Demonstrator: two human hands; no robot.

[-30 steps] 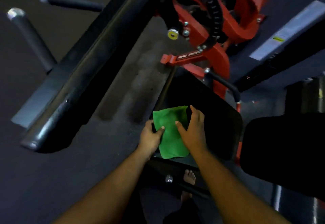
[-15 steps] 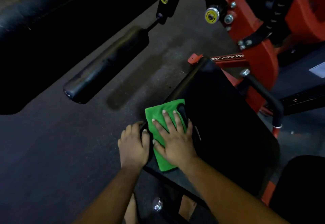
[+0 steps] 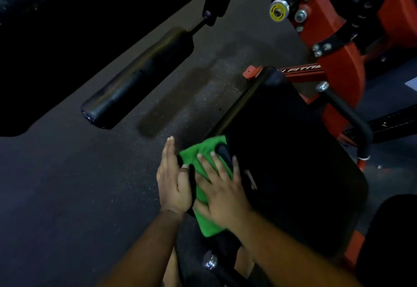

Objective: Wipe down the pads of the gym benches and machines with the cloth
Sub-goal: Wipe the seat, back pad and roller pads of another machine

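Observation:
A green cloth [image 3: 198, 153] lies over the left edge of a black seat pad [image 3: 293, 162] on a red machine. My right hand [image 3: 222, 193] presses flat on the cloth, fingers spread, covering most of it. My left hand [image 3: 172, 178] rests flat against the pad's left side, fingers straight and together, touching the cloth's left edge with the thumb. The cloth's lower corner [image 3: 209, 228] hangs off the pad's near edge.
A black foam roller [image 3: 137, 79] juts out upper left under a large dark pad [image 3: 67, 27]. The red frame [image 3: 334, 45] with yellow knobs [image 3: 279, 11] rises at the back right. A black handle bar [image 3: 347, 115] curves right of the seat. Another dark pad [image 3: 392, 241] sits lower right.
The view has dipped closer to the seat pad. My right hand went from gripping the cloth to pressing flat on it. My left hand straightened its fingers along the pad's left side.

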